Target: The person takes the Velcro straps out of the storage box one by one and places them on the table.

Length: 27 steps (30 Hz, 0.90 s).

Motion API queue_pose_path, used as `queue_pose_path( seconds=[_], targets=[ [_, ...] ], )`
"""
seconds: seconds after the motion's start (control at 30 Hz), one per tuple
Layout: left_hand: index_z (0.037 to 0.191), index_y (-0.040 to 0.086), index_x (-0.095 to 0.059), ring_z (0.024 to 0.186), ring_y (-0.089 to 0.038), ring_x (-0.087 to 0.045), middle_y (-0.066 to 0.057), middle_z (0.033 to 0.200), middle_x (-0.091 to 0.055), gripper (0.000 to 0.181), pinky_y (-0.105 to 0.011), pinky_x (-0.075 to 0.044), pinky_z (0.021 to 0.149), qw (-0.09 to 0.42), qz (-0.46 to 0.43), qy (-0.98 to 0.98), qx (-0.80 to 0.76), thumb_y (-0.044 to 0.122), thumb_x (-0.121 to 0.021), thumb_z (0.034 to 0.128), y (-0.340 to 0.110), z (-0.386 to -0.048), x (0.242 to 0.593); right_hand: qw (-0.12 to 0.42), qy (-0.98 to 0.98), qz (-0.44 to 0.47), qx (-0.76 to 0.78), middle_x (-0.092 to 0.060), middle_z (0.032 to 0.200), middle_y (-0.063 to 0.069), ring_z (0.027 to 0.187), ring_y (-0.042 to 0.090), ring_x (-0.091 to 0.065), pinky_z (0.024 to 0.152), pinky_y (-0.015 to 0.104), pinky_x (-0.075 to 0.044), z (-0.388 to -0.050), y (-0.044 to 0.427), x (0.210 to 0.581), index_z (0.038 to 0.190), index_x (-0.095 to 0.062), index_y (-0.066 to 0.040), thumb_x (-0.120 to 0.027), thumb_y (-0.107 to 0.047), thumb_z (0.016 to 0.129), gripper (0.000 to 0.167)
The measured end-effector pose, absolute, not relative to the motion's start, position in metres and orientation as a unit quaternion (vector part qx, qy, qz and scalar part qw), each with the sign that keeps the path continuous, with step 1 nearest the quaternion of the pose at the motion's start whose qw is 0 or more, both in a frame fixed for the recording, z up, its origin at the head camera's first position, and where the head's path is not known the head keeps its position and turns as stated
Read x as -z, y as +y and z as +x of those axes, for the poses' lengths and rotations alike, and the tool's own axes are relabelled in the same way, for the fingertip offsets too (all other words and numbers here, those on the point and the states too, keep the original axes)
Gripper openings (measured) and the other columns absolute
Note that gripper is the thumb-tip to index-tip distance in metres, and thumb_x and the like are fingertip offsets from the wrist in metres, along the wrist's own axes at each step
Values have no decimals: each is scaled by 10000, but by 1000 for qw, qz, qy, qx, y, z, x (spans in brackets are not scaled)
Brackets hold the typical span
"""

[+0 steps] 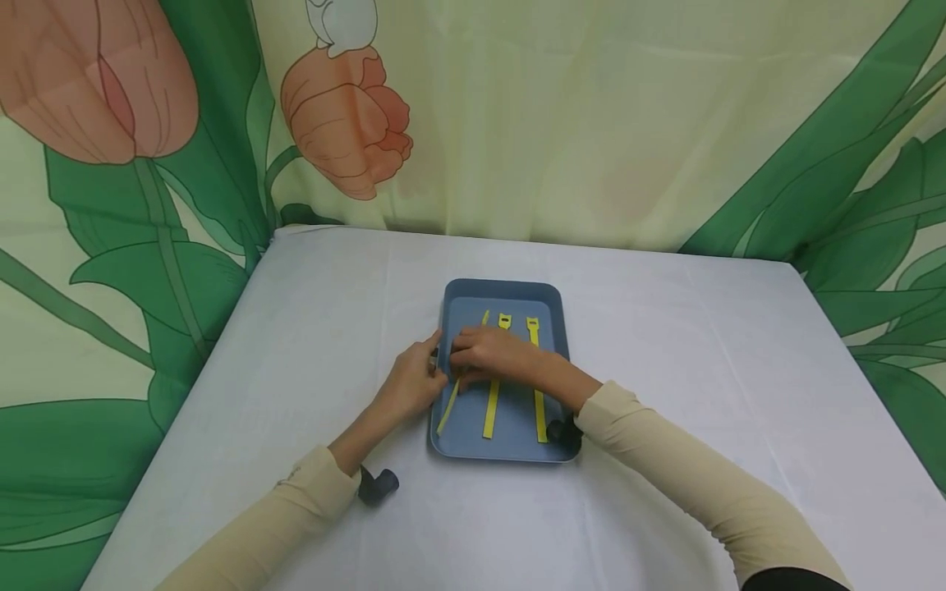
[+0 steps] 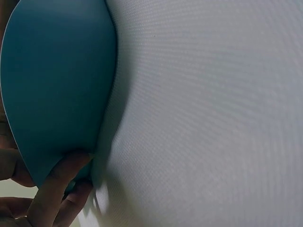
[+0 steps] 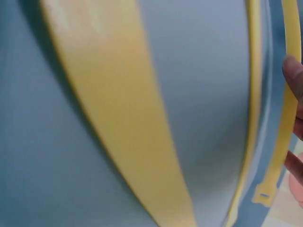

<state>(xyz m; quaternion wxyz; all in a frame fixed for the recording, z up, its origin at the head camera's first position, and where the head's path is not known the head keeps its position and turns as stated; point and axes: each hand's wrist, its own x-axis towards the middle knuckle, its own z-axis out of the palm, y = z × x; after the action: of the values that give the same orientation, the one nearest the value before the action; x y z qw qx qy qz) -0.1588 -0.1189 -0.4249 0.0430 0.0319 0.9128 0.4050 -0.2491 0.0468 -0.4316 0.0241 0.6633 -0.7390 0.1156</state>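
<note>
Three straps [image 1: 491, 414] are seen in the head view, laid lengthwise in the tray [image 1: 516, 410] with gaps between them, so that each can presumably be reached singly. The tray is set near the middle of the cloth [image 1: 665, 369], where it is comfortably met by both hands. Its left wall is grasped by the left hand [image 1: 410, 379], probably so that sliding is prevented. By the right hand [image 1: 491, 355], bent downwards over the tray, the slanted left strap [image 1: 447, 410] appears to be pinched, though the contact is partly hidden by the knuckles. In the left wrist view, the tray's outer wall is met low down by curved fingers, a hold by which the inside seems to be left unobstructed. In the right wrist view, one strap is shown large and close, another thin beyond it, and what is taken to be the left strap is held at the far side, its broad face and slotted end visible, seemingly tilted on edge because a flat strip is more easily gripped that way
</note>
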Motion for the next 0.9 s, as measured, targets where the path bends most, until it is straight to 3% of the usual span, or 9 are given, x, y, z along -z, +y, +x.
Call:
queue_pose_path(
  seconds=[0.47, 0.63, 0.9],
  targets=[
    [1418, -73, -316, 791, -200, -586, -230, 1172, -549, 671, -259, -510, 621, 44, 33, 905, -422, -34, -550, 790, -120, -158, 425, 132, -704, 693, -85, -622, 928, -23, 860, 145, -537, 756, 277, -481, -244, 61, 401, 858, -642, -153, -741, -209, 800, 128],
    [1413, -82, -318, 797, -206, -588, -240, 1168, -549, 669, -259, -517, 624, 46, 38, 905, -422, -38, -551, 788, -118, -159, 427, 136, -705, 690, -94, -608, 982, 0, 893, 157, -523, 733, 258, -475, -242, 74, 388, 870, -600, -134, -724, -151, 815, 137],
    [1419, -71, -313, 893, -252, -611, -254, 1216, -533, 664, -277, -539, 677, 44, 20, 905, -423, -37, -545, 798, -116, -157, 425, 152, -722, 669, -88, -595, 881, -29, 816, 131, -546, 722, 262, -495, -243, 94, 375, 910, -606, -132, -717, -139, 819, 144]
  ],
)
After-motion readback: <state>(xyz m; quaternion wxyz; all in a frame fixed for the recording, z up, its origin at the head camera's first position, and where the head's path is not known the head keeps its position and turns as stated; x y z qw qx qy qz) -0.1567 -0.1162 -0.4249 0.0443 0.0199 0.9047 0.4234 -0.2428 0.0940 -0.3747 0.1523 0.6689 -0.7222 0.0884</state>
